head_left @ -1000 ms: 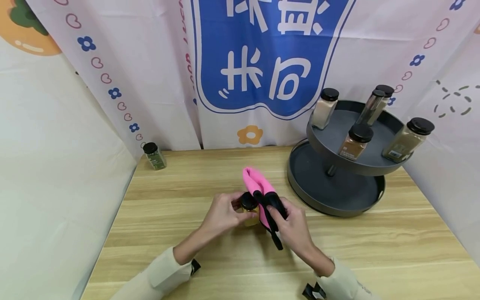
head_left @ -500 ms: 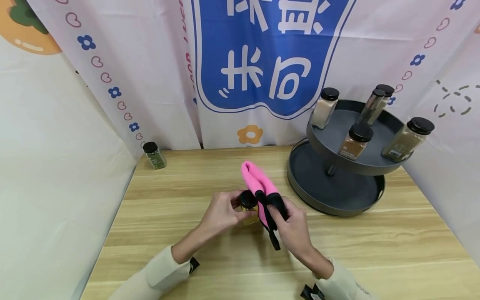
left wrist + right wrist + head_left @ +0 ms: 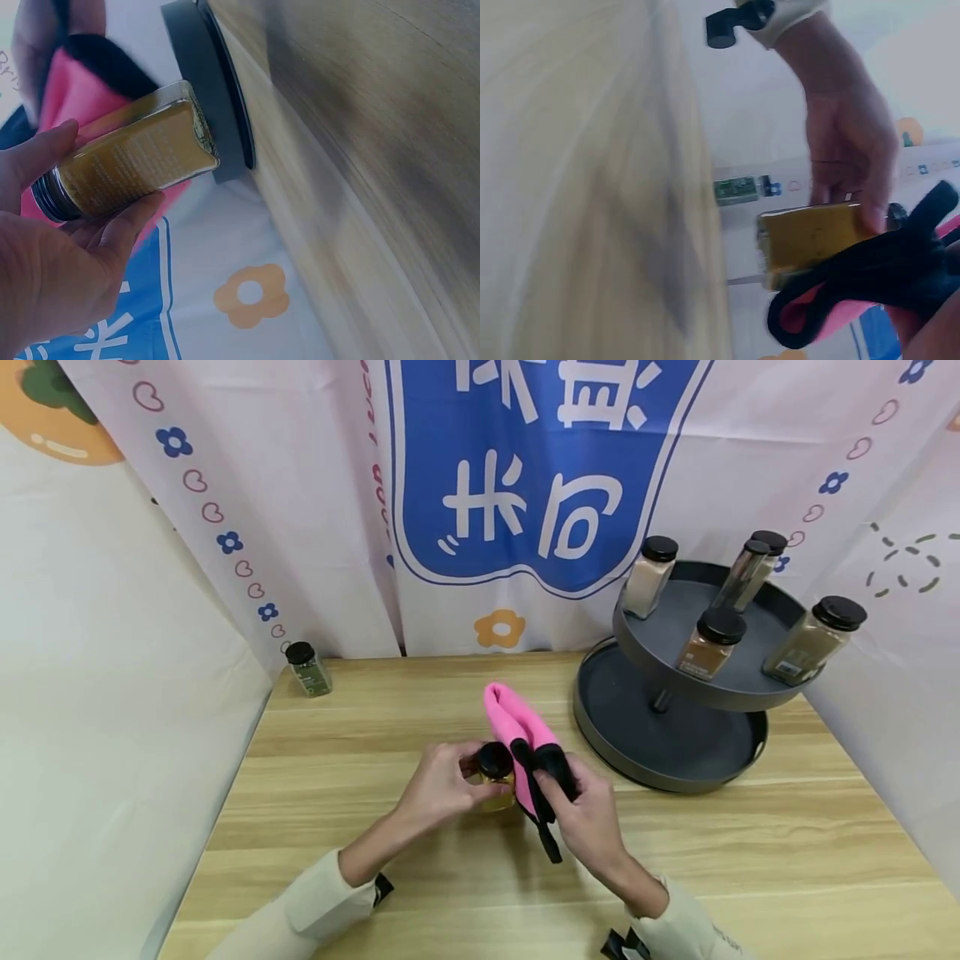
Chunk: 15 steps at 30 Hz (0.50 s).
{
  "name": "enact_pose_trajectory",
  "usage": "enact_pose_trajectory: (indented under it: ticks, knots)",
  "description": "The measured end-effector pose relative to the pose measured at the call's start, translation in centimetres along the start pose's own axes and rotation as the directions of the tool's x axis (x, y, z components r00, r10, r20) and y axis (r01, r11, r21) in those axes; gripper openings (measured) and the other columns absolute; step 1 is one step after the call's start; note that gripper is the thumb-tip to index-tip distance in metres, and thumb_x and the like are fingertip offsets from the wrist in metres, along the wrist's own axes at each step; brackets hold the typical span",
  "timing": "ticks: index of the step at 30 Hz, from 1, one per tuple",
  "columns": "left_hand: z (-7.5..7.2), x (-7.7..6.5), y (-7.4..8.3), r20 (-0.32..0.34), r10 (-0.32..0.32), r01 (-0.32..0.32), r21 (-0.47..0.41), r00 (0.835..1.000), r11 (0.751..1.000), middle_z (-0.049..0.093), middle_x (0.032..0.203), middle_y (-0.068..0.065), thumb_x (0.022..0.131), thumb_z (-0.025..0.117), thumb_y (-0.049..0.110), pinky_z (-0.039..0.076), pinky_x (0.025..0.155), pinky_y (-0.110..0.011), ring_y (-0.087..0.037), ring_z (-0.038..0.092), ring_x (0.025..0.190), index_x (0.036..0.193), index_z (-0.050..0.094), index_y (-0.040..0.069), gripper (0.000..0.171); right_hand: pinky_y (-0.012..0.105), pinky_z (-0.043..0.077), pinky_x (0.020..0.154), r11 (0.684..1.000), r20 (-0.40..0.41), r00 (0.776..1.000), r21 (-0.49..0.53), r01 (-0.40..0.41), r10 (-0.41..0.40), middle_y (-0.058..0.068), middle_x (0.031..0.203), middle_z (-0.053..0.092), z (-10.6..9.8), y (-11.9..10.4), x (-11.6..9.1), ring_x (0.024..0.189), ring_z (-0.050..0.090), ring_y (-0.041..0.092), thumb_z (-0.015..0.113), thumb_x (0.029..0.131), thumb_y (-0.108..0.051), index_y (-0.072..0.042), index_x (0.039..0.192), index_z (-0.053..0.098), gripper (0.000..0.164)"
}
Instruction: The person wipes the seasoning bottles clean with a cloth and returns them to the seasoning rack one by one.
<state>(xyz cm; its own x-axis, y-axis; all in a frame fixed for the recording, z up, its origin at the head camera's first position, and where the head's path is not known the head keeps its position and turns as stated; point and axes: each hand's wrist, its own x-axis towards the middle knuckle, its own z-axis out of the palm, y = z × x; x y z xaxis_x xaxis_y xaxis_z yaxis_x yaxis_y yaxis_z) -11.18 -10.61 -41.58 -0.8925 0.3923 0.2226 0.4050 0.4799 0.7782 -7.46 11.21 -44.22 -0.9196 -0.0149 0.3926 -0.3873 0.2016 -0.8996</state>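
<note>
My left hand (image 3: 441, 787) grips a square glass spice jar (image 3: 139, 161) with a black lid and yellow-brown powder inside. Thumb and fingers pinch its sides near the lid, and the left wrist view shows its base hanging above the table. Close on the jar's right, my right hand (image 3: 590, 817) holds a folded pink cloth item (image 3: 512, 714) with black edging and a dangling black strap. In the right wrist view the black edging (image 3: 870, 262) overlaps part of the jar; whether they touch I cannot tell. The cloth item's exact kind is unclear.
A two-tier dark grey round rack (image 3: 667, 752) stands at the right, with several black-lidded spice jars on its upper tier, including a brown one (image 3: 705, 652). A green spice jar (image 3: 311, 675) stands at the table's back left corner. A printed curtain (image 3: 330, 527) hangs behind.
Over the last second the pink cloth item has shifted slightly up and left. The jar has edged a little left with my left hand. Both hands keep their holds.
</note>
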Motion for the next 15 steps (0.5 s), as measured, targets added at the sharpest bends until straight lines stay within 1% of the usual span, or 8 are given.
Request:
enact_pose_trajectory:
  ticks: [3,4,5,6,9,12,14,15]
  knots:
    - [-0.20,-0.03,0.18,0.000,-0.024,0.024,-0.008,1.000,1.000,0.081,0.101,-0.005,0.080,0.094,0.018,0.051,0.060,-0.021,-0.003,0.053,0.061,0.122,0.077,0.004,0.047,0.023,0.046,0.047,0.996,0.051,0.995,-0.027,-0.085,0.086,0.002,0.069,0.064,0.15,0.05,-0.02,0.056,0.055,0.008,0.074,0.098,-0.005,-0.001,0.097,0.073,0.005]
    - [-0.26,-0.04,0.23,0.000,-0.031,0.031,-0.005,1.000,1.000,0.081,0.096,-0.005,0.080,0.094,0.018,0.048,0.056,-0.020,-0.002,0.049,0.058,0.123,0.077,0.004,0.049,0.023,0.047,0.047,0.994,0.059,0.992,-0.028,-0.108,0.109,0.002,0.071,0.066,0.18,0.09,-0.04,0.056,0.057,0.008,0.074,0.098,-0.005,0.000,0.097,0.074,0.005]
    - [-0.33,-0.04,0.29,-0.002,-0.037,0.037,0.004,0.999,0.999,0.080,0.094,-0.004,0.080,0.094,0.019,0.044,0.053,-0.020,-0.002,0.045,0.056,0.124,0.077,0.004,0.050,0.024,0.047,0.047,0.993,0.060,0.991,-0.021,-0.120,0.121,0.003,0.071,0.067,0.17,0.09,-0.07,0.056,0.057,0.008,0.074,0.098,-0.005,-0.001,0.097,0.073,0.005]
    - [-0.37,-0.03,0.33,0.000,-0.034,0.034,0.003,0.999,0.999,0.080,0.094,-0.004,0.080,0.094,0.019,0.045,0.055,-0.019,-0.002,0.045,0.057,0.124,0.077,0.004,0.050,0.024,0.047,0.047,0.993,0.054,0.992,-0.009,-0.117,0.117,0.004,0.071,0.068,0.15,0.08,-0.07,0.056,0.057,0.008,0.074,0.098,-0.005,-0.001,0.097,0.074,0.004]
    - [-0.43,-0.02,0.36,0.004,-0.019,0.019,0.006,1.000,1.000,0.081,0.095,-0.005,0.081,0.094,0.018,0.048,0.058,-0.020,-0.002,0.047,0.056,0.123,0.077,0.005,0.047,0.023,0.045,0.047,0.999,0.006,1.000,0.040,-0.031,0.031,0.004,0.068,0.064,-0.02,-0.06,-0.07,0.055,0.054,0.007,0.074,0.097,-0.001,0.000,0.097,0.072,0.002]
    - [-0.43,-0.01,0.36,0.009,0.001,-0.001,0.003,1.000,1.000,0.081,0.101,-0.004,0.080,0.093,0.016,0.053,0.064,-0.022,-0.002,0.050,0.057,0.118,0.078,0.006,0.042,0.022,0.044,0.048,0.995,-0.040,0.996,0.060,0.077,-0.075,0.004,0.066,0.060,-0.19,-0.18,-0.04,0.055,0.051,0.007,0.073,0.096,0.004,0.001,0.097,0.071,0.003]
    - [-0.40,-0.04,0.35,0.008,0.007,-0.007,0.002,1.000,1.000,0.081,0.099,-0.003,0.081,0.093,0.016,0.052,0.061,-0.022,-0.002,0.048,0.056,0.117,0.079,0.007,0.040,0.022,0.044,0.048,0.995,-0.040,0.995,0.043,0.094,-0.092,0.004,0.067,0.061,-0.25,-0.14,-0.08,0.056,0.052,0.006,0.072,0.096,0.005,0.001,0.097,0.071,0.004]
    - [-0.41,-0.05,0.41,0.006,0.008,-0.008,0.003,1.000,1.000,0.081,0.096,-0.003,0.081,0.093,0.017,0.051,0.060,-0.022,-0.002,0.048,0.056,0.117,0.079,0.007,0.040,0.022,0.044,0.048,0.996,-0.026,0.997,0.033,0.078,-0.077,0.004,0.067,0.061,-0.26,-0.08,-0.12,0.056,0.052,0.006,0.073,0.096,0.004,0.001,0.097,0.071,0.004]
